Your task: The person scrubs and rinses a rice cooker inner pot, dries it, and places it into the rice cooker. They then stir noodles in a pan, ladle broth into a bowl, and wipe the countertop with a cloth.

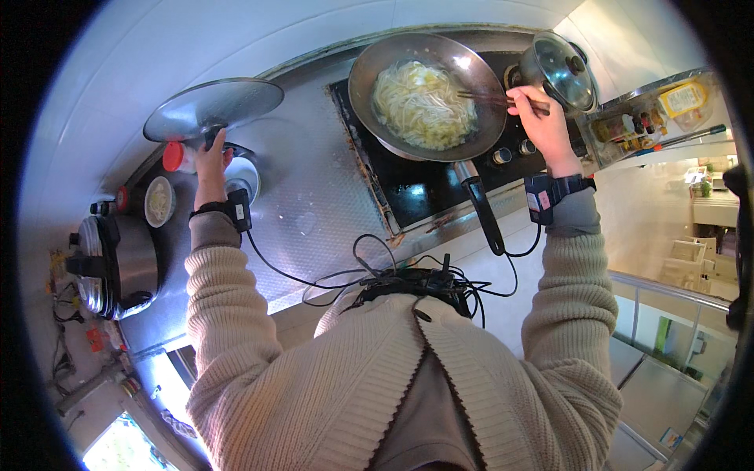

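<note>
My left hand (213,163) grips the knob of a large pan lid (215,105), which is tilted at the back left of the steel counter. Beside that hand are a red-capped jar (178,157) and a pale bowl (242,178), partly behind my wrist. In my right hand (540,126) is a pair of dark chopsticks (490,99), their tips over the wok's right side. The wok (432,154) rests on the black gas stove (412,194) with its handle towards me. Pale noodles or thin strips and yellowish-green pieces (424,106) lie in liquid in it.
A glass-lidded pot (556,70) stands at the stove's back right. Bottles and jars fill a rack (627,132) further right. At the left are a small bowl of pale food (159,202) and a steel pressure cooker (132,262). Cables run between my wrists and waist.
</note>
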Action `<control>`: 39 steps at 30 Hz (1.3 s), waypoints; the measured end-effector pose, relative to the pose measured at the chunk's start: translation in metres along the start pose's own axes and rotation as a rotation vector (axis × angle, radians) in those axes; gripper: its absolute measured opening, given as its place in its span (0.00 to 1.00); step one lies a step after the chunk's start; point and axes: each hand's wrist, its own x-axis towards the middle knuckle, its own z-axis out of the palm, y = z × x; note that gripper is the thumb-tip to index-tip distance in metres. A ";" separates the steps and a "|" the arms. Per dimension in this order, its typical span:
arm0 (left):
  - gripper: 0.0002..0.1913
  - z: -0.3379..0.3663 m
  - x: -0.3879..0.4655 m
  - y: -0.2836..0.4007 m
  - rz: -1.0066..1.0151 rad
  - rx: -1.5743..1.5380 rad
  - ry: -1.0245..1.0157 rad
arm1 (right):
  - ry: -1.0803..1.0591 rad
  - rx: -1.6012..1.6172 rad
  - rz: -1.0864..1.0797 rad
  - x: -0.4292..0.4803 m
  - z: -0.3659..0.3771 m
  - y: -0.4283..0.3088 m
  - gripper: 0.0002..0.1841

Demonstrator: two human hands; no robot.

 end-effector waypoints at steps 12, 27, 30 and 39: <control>0.14 0.003 0.004 0.000 0.009 -0.216 -0.060 | -0.226 0.140 0.028 0.022 0.081 0.000 0.15; 0.09 0.046 -0.078 0.058 0.201 -0.329 -0.233 | -0.274 0.136 0.138 0.011 0.070 -0.003 0.13; 0.10 0.054 -0.097 0.067 0.206 -0.334 -0.233 | -0.169 0.149 0.096 0.002 0.051 -0.001 0.12; 0.15 0.095 -0.131 0.115 0.286 -0.116 -0.269 | 0.066 0.247 -0.226 -0.063 0.012 -0.011 0.08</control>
